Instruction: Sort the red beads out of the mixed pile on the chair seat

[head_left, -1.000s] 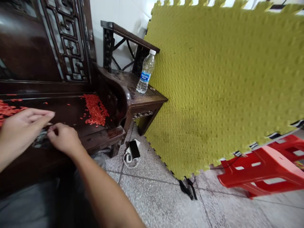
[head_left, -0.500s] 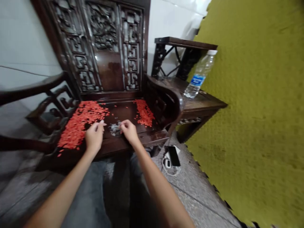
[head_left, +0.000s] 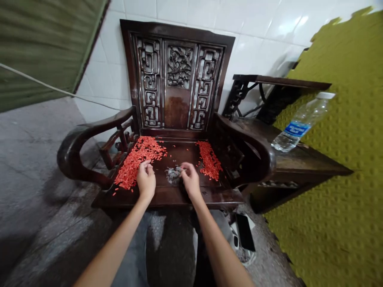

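With the small heap of translucent grey-white scraps (head_left: 172, 174) as clock centre, the left hand (head_left: 146, 180) is at nine, fingers narrowly curled, and the right hand (head_left: 191, 179) at three, fingertips nearly meeting at the heap's edge; whether either grips anything I cannot tell. Farther off, a broad spread of small bright-red pieces (head_left: 131, 166) lies at ten, a narrower red patch (head_left: 209, 161) at two, on the glossy dark-wood armchair seat (head_left: 169, 195). A wide left-hand sweep could mix red pieces into the scraps.

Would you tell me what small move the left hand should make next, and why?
Perhaps the left hand should pick from the larger red pile: it is beside that pile, while the right hand is at the grey heap.
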A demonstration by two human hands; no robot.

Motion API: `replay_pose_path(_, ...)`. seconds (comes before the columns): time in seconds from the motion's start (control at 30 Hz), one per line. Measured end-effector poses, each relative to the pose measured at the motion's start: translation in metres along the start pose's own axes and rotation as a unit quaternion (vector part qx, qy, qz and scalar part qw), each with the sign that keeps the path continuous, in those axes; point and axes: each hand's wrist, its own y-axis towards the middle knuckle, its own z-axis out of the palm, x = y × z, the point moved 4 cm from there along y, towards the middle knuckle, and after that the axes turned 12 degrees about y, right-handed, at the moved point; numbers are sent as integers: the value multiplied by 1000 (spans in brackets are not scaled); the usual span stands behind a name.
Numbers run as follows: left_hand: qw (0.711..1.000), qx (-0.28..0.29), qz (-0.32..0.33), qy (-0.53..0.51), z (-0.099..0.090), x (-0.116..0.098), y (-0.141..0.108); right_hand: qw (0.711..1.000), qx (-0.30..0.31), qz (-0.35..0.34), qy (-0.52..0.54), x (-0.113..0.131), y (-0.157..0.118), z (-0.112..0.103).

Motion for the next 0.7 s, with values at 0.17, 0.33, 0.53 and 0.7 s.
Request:
replay_pose_path(0.17, 969, -28, 81, 233, -18, -3, 15, 963, -100, -99, -231, 25, -7, -1)
replay_pose_path(0.33, 890, 37, 113, 439, -18, 17, 35, 915, 50, -124, -379, 25, -13, 25)
replay_pose_path(0.53, 853, 93, 147, 492, -7, 27, 40, 915, 53, -74, -394, 11, -14, 23)
replay_pose_path(0.7, 876, 65, 153, 453, -5, 34, 42, 923, 44, -46, -378, 11, -13, 20)
